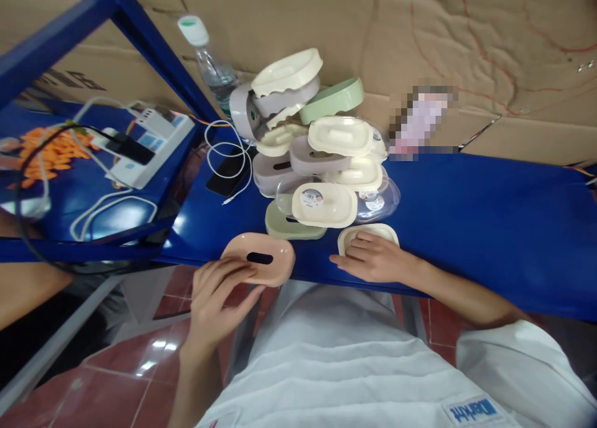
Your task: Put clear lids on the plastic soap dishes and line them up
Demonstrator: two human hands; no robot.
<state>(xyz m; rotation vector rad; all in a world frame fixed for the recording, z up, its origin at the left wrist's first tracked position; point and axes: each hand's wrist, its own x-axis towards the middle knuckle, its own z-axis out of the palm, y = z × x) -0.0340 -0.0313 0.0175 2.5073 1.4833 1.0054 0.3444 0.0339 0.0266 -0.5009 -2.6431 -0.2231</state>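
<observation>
My left hand [219,294] grips a pink oval plastic piece with a slot [259,258] at the near edge of the blue table [466,216]. My right hand [373,257] lies on a cream oval lid [370,232], fingers curled over it. Just beyond both hands rises a pile of oval plastic boxes and lids [317,148] in cream, grey and pale green, with a cream lid bearing a sticker [324,204] and an olive slotted piece [291,224] at its front.
A water bottle [209,61] stands behind the pile by a blue frame post [153,48]. A phone with a white cable [228,167] lies left of the pile. White power strips [144,142] and cables sit further left. Cardboard lines the back.
</observation>
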